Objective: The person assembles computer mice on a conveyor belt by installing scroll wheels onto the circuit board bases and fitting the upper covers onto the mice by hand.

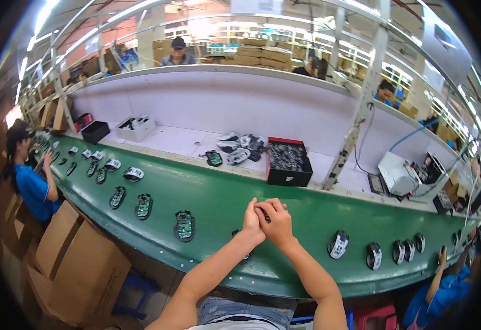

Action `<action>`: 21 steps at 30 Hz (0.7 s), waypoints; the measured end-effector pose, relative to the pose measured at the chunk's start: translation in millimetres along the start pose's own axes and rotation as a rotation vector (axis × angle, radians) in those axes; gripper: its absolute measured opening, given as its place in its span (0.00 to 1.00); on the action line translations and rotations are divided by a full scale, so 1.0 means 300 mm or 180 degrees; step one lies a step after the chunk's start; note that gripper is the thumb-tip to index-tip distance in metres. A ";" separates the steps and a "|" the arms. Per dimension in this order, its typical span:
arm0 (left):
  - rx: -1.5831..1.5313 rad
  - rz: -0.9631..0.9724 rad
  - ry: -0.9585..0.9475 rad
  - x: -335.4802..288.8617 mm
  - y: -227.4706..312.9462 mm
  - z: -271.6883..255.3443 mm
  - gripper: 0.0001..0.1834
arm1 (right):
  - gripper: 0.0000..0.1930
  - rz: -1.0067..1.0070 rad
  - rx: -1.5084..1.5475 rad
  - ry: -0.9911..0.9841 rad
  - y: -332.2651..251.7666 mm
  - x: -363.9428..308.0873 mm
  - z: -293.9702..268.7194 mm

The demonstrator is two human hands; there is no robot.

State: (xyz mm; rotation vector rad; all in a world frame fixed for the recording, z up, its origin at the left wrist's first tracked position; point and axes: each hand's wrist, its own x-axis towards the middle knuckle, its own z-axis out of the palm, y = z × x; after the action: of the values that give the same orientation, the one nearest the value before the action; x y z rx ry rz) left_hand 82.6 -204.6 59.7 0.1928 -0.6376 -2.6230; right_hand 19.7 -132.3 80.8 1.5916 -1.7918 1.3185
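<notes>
My left hand [252, 221] and my right hand [277, 222] meet over the green conveyor belt [301, 258], in front of the black box. The fingers of both are closed around something small and dark, mostly hidden between them; I cannot make out what it is. Under my left wrist lies a mouse base, largely covered by my forearm. To the left sits an open computer mouse base [184, 226] with a green circuit board. Further left are more mouse bases [143, 206] with boards. On the right lies a black and white mouse shell [338, 245], with several similar ones beyond.
A black box with red edges [289, 175], full of small dark parts, stands on the shelf beside a pile of mouse shells [240, 147]. A white bin [135, 127] is farther left. A metal post [356, 110] rises at the right. Co-workers in blue [34, 184] flank the belt.
</notes>
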 end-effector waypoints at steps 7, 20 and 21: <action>0.0479 -0.0316 0.0711 0.054 -0.155 -0.061 0.24 | 0.14 0.0255 -0.0410 -0.0071 0.123 -0.142 -0.035; -0.0039 -0.0653 0.0384 0.028 -0.078 -0.111 0.18 | 0.28 -0.0096 -0.0085 -0.0313 0.125 -0.175 -0.018; 0.0058 -0.0680 0.0544 0.028 -0.068 -0.069 0.16 | 0.31 -0.0160 -0.0085 -0.0335 0.133 -0.175 -0.020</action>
State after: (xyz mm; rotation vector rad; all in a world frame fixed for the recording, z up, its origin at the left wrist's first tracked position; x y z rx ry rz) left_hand 72.3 -200.3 31.5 0.5105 -0.6115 -2.7641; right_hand -4.7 -102.7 26.6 1.7089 -1.8103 1.2037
